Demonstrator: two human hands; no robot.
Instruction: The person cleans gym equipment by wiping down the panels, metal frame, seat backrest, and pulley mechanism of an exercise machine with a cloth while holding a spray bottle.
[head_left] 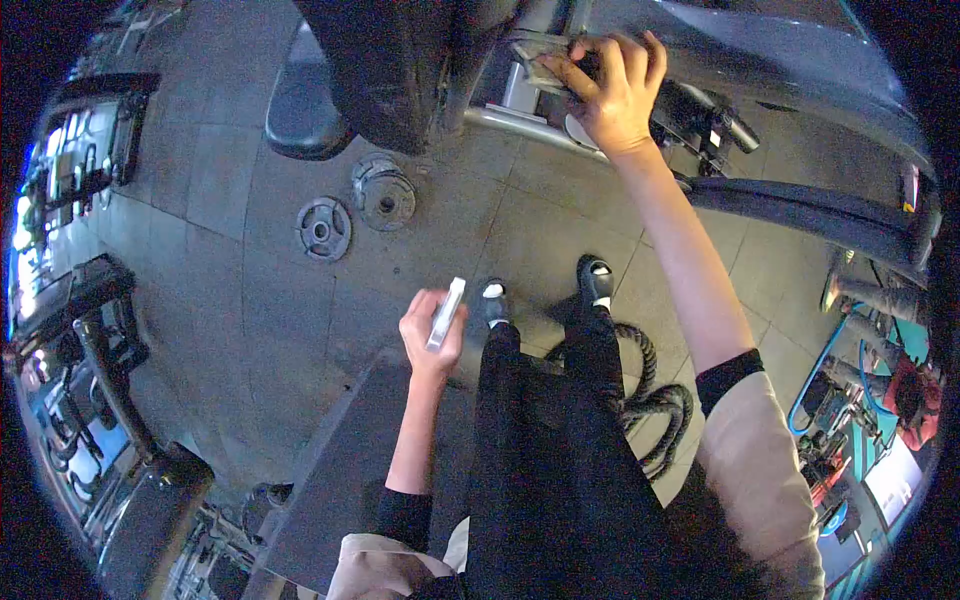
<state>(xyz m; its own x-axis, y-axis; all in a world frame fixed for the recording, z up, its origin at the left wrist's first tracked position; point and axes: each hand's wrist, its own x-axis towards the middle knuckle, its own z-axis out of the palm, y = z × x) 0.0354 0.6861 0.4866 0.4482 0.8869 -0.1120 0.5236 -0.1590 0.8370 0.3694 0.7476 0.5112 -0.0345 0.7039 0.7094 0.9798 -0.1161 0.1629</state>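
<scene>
My left hand (426, 335) is closed round a slim, flat white object (446, 314), seen nearly edge-on; its kind is unclear. It hangs over the floor, left of my shoes. My right arm stretches forward, and my right hand (618, 92) is up at a gym machine. Its thumb and index finger come together at a thin greyish piece (540, 62), blurred and partly hidden by the fingers. The other fingers are curled and a little apart. Behind and below this hand runs the metal frame (540, 128) of the machine.
Weight plates (323, 229) lie on the tiled floor ahead, some stacked (385, 195). A black padded seat (303, 100) hangs above them. Beside my legs is a coiled thick rope (672, 405). Another person (880, 300) is at the right edge. More gym machines (120, 400) stand left.
</scene>
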